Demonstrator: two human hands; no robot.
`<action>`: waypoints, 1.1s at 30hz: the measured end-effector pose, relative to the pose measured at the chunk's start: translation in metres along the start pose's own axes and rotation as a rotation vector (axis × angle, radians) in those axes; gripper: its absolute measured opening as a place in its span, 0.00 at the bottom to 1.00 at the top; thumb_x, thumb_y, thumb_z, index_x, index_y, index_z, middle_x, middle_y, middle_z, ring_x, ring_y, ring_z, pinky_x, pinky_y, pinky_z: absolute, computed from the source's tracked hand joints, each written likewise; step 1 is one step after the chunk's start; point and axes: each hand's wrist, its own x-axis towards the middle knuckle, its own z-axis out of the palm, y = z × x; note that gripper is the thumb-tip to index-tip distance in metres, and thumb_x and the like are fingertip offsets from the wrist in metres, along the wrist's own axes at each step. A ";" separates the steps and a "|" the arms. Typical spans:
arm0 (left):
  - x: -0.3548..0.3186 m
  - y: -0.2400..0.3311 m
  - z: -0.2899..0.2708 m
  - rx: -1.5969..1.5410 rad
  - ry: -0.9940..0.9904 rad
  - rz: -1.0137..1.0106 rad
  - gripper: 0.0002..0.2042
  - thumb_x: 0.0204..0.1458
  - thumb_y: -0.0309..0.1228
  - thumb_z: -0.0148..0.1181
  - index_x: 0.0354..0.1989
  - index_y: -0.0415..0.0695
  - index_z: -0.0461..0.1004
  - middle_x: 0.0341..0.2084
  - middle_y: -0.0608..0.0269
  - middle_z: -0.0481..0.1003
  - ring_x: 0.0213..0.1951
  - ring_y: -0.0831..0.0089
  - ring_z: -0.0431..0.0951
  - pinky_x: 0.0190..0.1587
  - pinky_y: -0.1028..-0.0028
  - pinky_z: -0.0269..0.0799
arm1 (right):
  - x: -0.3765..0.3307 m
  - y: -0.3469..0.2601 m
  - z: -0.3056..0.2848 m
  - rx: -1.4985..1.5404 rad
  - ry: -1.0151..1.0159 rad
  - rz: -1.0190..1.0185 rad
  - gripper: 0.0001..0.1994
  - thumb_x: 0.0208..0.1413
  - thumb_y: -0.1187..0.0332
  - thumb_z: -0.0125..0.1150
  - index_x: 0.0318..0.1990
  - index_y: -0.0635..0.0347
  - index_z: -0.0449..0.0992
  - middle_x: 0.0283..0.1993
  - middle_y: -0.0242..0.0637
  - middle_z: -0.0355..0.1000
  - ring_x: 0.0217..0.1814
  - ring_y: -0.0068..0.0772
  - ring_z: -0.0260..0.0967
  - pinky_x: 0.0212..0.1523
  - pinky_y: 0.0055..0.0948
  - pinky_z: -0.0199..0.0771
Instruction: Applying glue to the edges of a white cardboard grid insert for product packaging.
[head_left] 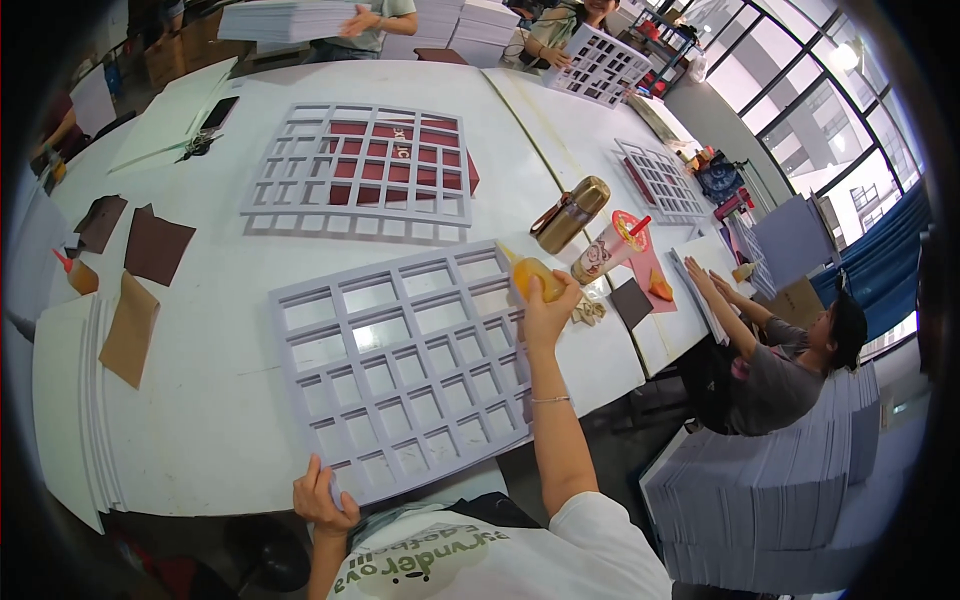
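A white lattice frame (375, 405) with rows of square and rectangular openings lies on the white table before me. My left hand (325, 498) is closed round its near left corner. In my right hand (550, 308) is a squeeze bottle (537, 280) of yellowish liquid, probably glue. Its pale nozzle points away to the left, at the frame's far right corner. Whether the tip touches the frame I cannot tell. Past it, a second lattice frame (290, 165) rests partly over a dark red box (460, 165).
A gold thermos (572, 215) and a drink cup with a red straw (612, 247) stand beyond my right hand. Sandpaper pieces (160, 245), a red-tipped bottle (80, 273) and stacked white boards (75, 400) lie left. A co-worker (790, 365) works at right; two more stand across the table.
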 end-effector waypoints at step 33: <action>0.002 -0.004 -0.005 0.018 0.076 0.012 0.16 0.45 0.37 0.51 0.39 0.39 0.73 0.46 0.49 0.75 0.25 0.64 0.73 0.26 0.69 0.66 | -0.162 -0.140 0.088 0.390 -0.502 0.150 0.16 0.51 0.72 0.63 0.46 0.63 0.66 0.46 0.40 0.64 0.50 0.33 0.62 0.51 0.29 0.64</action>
